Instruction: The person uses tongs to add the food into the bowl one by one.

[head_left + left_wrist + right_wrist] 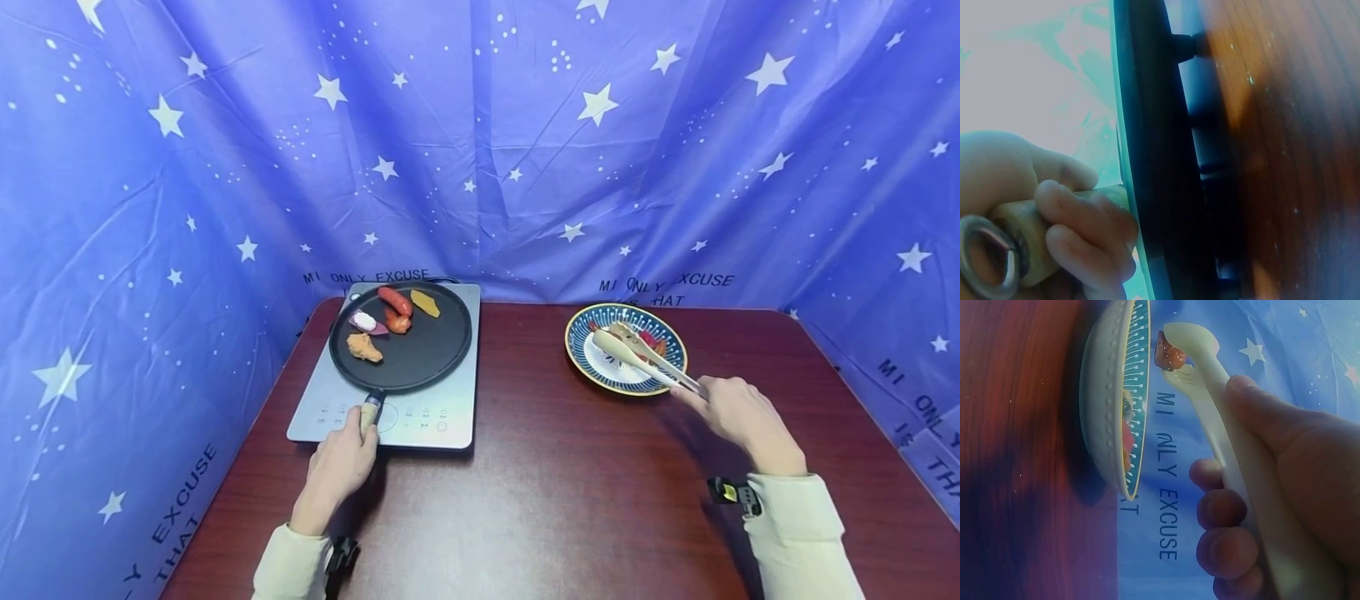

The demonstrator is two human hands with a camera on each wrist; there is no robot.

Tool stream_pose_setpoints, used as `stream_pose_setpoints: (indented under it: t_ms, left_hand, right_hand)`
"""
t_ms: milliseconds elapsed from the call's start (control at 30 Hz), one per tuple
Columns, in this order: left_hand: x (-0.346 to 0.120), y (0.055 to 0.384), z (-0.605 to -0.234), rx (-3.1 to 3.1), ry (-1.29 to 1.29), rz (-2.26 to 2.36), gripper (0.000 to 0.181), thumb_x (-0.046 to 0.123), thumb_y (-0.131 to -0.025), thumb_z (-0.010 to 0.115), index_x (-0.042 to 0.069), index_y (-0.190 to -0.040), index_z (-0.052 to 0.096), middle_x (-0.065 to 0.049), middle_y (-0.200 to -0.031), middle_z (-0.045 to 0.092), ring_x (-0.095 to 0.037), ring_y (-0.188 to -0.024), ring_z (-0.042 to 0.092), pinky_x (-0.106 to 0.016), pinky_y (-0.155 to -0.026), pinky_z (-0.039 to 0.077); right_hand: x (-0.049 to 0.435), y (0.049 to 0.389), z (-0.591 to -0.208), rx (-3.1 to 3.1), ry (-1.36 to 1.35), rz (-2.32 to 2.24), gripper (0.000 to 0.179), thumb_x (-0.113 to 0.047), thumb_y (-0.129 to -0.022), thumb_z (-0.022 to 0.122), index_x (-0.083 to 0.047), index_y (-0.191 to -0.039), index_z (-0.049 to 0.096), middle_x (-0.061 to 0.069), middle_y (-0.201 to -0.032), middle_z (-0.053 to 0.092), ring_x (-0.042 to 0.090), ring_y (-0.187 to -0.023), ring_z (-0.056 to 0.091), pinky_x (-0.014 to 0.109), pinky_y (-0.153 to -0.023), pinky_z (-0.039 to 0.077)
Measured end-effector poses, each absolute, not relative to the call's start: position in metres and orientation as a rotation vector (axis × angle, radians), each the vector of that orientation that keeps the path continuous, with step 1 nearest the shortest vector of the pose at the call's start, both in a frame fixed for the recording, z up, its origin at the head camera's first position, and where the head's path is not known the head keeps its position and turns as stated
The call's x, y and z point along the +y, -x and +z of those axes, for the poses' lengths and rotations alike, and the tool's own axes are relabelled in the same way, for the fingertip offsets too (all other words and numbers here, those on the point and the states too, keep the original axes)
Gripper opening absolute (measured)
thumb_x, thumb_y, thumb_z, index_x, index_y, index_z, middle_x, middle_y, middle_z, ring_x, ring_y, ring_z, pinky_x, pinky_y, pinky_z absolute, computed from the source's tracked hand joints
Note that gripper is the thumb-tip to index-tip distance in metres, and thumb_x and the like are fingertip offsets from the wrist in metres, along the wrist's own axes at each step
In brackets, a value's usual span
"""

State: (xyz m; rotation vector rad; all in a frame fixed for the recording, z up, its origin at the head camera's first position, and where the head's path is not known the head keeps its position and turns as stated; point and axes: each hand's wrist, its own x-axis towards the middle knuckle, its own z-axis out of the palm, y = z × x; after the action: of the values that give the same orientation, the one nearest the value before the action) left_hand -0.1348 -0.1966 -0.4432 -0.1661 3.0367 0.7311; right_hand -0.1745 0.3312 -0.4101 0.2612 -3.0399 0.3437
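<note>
My left hand (341,457) grips the wooden handle (369,414) of a flat black pan (420,358); the left wrist view shows fingers curled round this handle (1029,237) with a metal ring at its end. In the pan lie a sausage (394,301), a small reddish-orange piece (398,322), a yellow piece (425,303), a purple-and-white piece (367,322) and a fried chicken piece (364,347). With my right hand (742,417) I hold pale tongs (1235,425), whose tips pinch a glossy reddish-brown food piece (1169,353) above the patterned plate (585,367).
Under the pan is a silver induction cooker (311,425) at the left of the dark red wooden table (540,483). More food (654,340) lies on the plate, partly behind the tongs. A blue star-printed curtain (480,167) encloses the back and sides.
</note>
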Motion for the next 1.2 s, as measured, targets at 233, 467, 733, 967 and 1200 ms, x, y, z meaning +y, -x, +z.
stream_pose_setpoints:
  t_ms: [233, 467, 733, 967, 1200]
  left_hand:
    - [-0.197, 0.135, -0.443, 3.045, 0.159, 0.740, 0.039, 0.026, -0.095, 0.043, 0.004, -0.127, 0.044, -0.017, -0.074, 0.058, -0.035, -0.064, 0.059, -0.048, -0.053, 0.042]
    - [-0.197, 0.134, -0.442, 3.033, 0.169, 0.738, 0.040, 0.027, -0.095, 0.043, 0.004, -0.127, 0.043, -0.018, -0.075, 0.058, -0.035, -0.066, 0.060, -0.049, -0.054, 0.042]
    - [-0.197, 0.134, -0.442, 3.046, 0.155, 0.743, 0.035, 0.026, -0.095, 0.043, 0.004, -0.121, 0.046, -0.018, -0.075, 0.058, -0.036, -0.067, 0.060, -0.049, -0.054, 0.042]
    - [-0.197, 0.132, -0.443, 3.043, 0.162, 0.738, 0.036, 0.026, -0.095, 0.044, 0.003, -0.123, 0.045, -0.019, -0.076, 0.059, -0.037, -0.067, 0.060, -0.050, -0.055, 0.042]
    - [-0.197, 0.133, -0.442, 3.044, 0.163, 0.739, 0.036, 0.026, -0.095, 0.043, 0.002, -0.123, 0.045, -0.020, -0.077, 0.059, -0.038, -0.068, 0.061, -0.050, -0.056, 0.043]
  right_hand:
    - [0.330, 0.176, -0.408, -3.050, -0.265, 0.357, 0.046, -0.049, -0.094, 0.050, -0.010, -0.069, 0.053, 0.001, -0.056, 0.040, 0.021, -0.051, 0.042, 0.037, -0.048, 0.033]
    - [0.331, 0.176, -0.407, -3.056, -0.255, 0.366, 0.046, -0.049, -0.095, 0.049, -0.011, -0.070, 0.054, 0.001, -0.056, 0.040, 0.021, -0.052, 0.043, 0.038, -0.049, 0.033]
    - [0.329, 0.178, -0.404, -3.016, -0.290, 0.363, 0.043, -0.045, -0.095, 0.051, -0.011, -0.070, 0.056, 0.000, -0.055, 0.041, 0.021, -0.052, 0.046, 0.041, -0.050, 0.036]
    - [0.327, 0.178, -0.401, -3.018, -0.295, 0.345, 0.044, -0.046, -0.095, 0.049, -0.011, -0.070, 0.058, 0.000, -0.055, 0.044, 0.023, -0.053, 0.049, 0.045, -0.052, 0.039]
    - [0.326, 0.179, -0.396, -3.026, -0.301, 0.358, 0.044, -0.046, -0.096, 0.049, -0.011, -0.071, 0.058, 0.000, -0.057, 0.046, 0.022, -0.054, 0.049, 0.045, -0.054, 0.039]
